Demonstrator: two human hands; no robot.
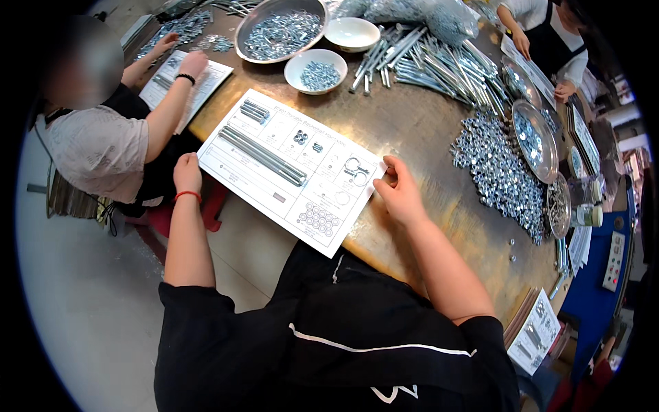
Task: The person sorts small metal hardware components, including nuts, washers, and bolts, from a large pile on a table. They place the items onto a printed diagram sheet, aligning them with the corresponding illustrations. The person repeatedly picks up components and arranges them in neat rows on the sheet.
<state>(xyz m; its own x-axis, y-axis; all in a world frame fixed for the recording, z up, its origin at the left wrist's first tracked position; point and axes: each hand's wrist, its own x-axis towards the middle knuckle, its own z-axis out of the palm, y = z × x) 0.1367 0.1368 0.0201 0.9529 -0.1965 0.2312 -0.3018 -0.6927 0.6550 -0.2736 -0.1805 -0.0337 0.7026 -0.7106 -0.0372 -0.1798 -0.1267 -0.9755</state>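
A white printed hardware card (264, 196) is held flat in front of me, over the near edge of the table. My left hand (187, 176) pinches its left edge, a red band round the wrist. At its right edge my right hand (401, 191) grips with thumb and fingers. On the card lie long metal rods (264, 156), a cluster of shorter bolts (255, 111) at the upper left, small dark nuts (300, 136) and ring-shaped clamps (355, 170) near the right edge. Hexagon outlines show at the lower right; whether real nuts lie there I cannot tell.
On the metal-topped table (439, 206) stand a steel bowl (240, 41) of hardware and a white bowl (292, 75) of small parts. Long bolts (439, 65) and many nuts (498, 172) lie heaped. A co-worker (103, 144) sits at left, another (559, 48) at far right.
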